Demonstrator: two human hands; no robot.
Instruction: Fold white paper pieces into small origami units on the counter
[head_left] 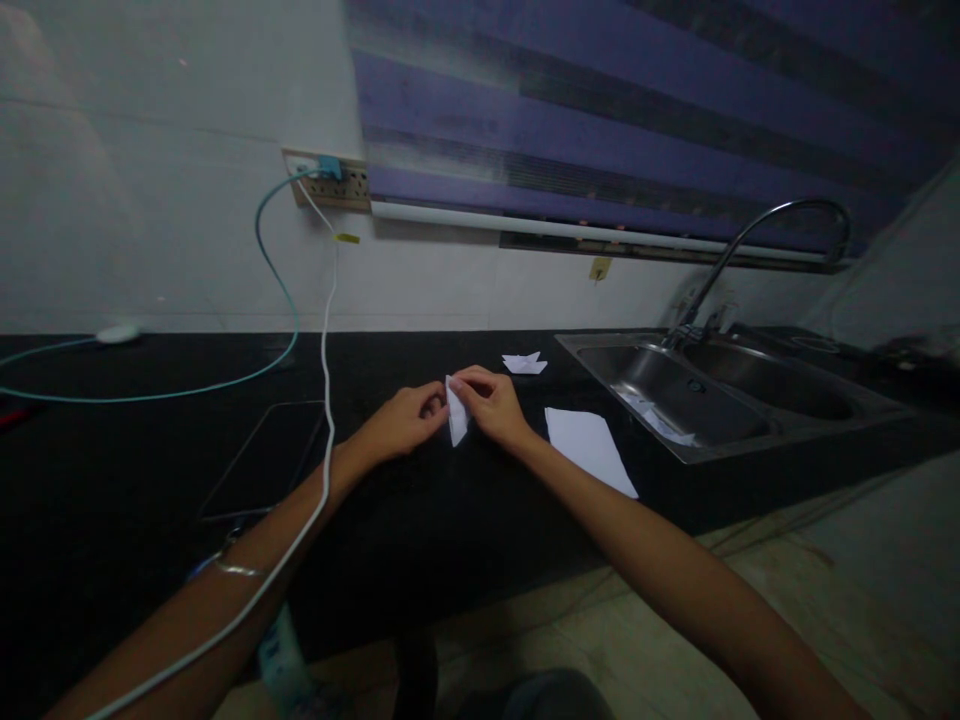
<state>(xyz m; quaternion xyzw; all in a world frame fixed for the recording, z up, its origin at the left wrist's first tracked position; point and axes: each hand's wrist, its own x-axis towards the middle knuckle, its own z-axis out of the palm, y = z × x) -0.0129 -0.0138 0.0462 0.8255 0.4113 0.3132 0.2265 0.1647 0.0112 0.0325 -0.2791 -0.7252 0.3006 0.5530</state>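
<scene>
A small folded white paper piece (pixel 456 418) stands on edge on the black counter (pixel 112 480) between my two hands. My left hand (pixel 409 418) pinches its left side with curled fingers. My right hand (pixel 491 400) grips its top and right side, fingers closed over it. Both forearms reach in from the lower corners. A flat white paper sheet (pixel 589 450) lies just right of my right wrist. Another small folded white paper (pixel 524 364) rests farther back on the counter.
A steel double sink (pixel 720 395) with a curved tap (pixel 757 250) fills the right. A dark tablet (pixel 266 455) lies left of my left arm. White cable (pixel 327 330) and teal cable (pixel 277 270) hang from a wall socket (pixel 326 180). Floor lies beyond the counter's front edge.
</scene>
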